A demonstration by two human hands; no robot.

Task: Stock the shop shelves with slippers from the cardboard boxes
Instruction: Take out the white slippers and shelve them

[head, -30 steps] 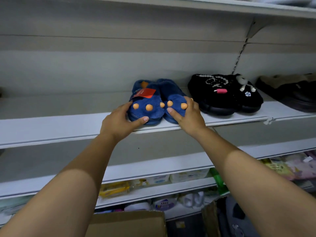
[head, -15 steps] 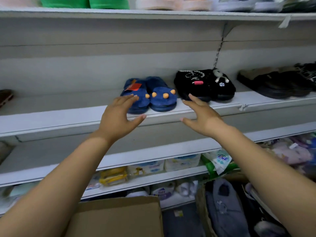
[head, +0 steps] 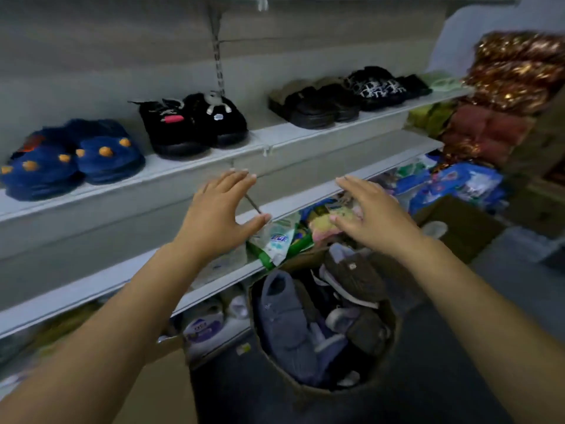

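I have both hands out in front of the shelving, empty. My left hand (head: 218, 215) is spread wide with fingers straight, and my right hand (head: 376, 215) is the same, palm down; neither holds anything. They hang above the open cardboard box (head: 302, 260) on the floor, which is full of slippers: a grey slipper (head: 284, 316) and a brown slipper (head: 354, 280) I can pick out, the rest a dark jumble. The blue slippers (head: 73, 160) sit as a pair on the shelf (head: 183, 179) at far left, their red tag smeared by blur. Beside them stands a black pair (head: 195, 127), then more dark pairs (head: 315, 107). My forearms cover part of the lower shelf; the packets (head: 276, 240) there are too blurred to read.
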